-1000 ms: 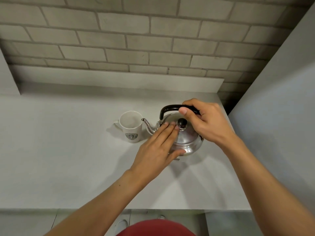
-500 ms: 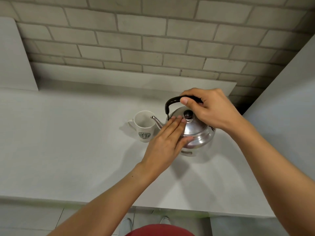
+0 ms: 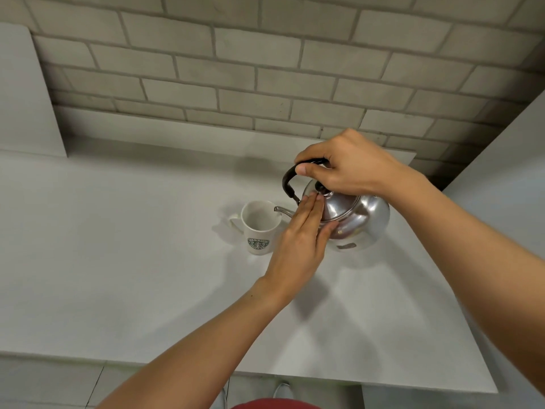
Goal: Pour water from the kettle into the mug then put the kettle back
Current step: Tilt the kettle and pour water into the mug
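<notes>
A shiny steel kettle [image 3: 364, 218] with a black handle is lifted and tilted left, its thin spout over the rim of a white mug [image 3: 259, 228] with a green logo. My right hand [image 3: 351, 166] is closed around the black handle from above. My left hand [image 3: 300, 234] lies flat against the kettle's lid, fingers together, fingertips by the black knob. The mug stands upright on the white counter [image 3: 132, 246], its handle pointing left. I see no water stream.
A grey brick wall with a low white backsplash runs behind the counter. A white panel [image 3: 26, 93] stands at the far left and a white wall or cabinet side [image 3: 507, 160] closes the right. The counter's front edge is near my body.
The kettle has risen off the counter and tipped left, bringing its spout over the mug. Both hands kept their hold on handle and lid.
</notes>
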Demonstrator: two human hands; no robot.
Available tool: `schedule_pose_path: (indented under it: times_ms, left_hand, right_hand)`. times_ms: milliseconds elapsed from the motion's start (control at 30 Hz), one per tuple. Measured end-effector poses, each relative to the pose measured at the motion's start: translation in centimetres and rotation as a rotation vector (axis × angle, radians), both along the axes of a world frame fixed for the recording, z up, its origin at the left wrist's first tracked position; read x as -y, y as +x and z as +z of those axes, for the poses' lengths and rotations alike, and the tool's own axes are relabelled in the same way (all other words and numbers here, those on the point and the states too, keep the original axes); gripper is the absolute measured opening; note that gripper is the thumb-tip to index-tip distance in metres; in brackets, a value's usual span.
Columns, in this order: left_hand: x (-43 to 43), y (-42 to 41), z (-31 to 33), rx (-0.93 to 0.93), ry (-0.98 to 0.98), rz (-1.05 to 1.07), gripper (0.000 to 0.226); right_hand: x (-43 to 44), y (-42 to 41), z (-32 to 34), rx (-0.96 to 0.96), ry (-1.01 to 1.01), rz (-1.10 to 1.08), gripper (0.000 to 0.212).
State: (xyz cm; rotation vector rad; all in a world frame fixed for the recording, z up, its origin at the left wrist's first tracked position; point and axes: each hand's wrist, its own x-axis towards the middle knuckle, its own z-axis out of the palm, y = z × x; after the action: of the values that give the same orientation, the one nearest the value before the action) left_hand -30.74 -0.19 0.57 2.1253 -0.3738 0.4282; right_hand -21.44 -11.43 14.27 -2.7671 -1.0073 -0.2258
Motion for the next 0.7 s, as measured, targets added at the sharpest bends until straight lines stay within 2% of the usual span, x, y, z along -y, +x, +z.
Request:
schedule_pose_path:
  times_ms: [300, 700]
  left_hand:
    - [0.6, 0.3, -0.3, -0.037, -0.117, -0.005, 0.053]
    - [1.6, 0.4, -0.2, 0.013, -0.225, 0.044, 0.053]
  right_hand:
    - [-1.3, 0.4, 1.3, -0.022, -0.078, 0.043, 0.028]
    - [-2.6, -0.2, 3.3, -0.051, -0.235, 0.066, 0.029]
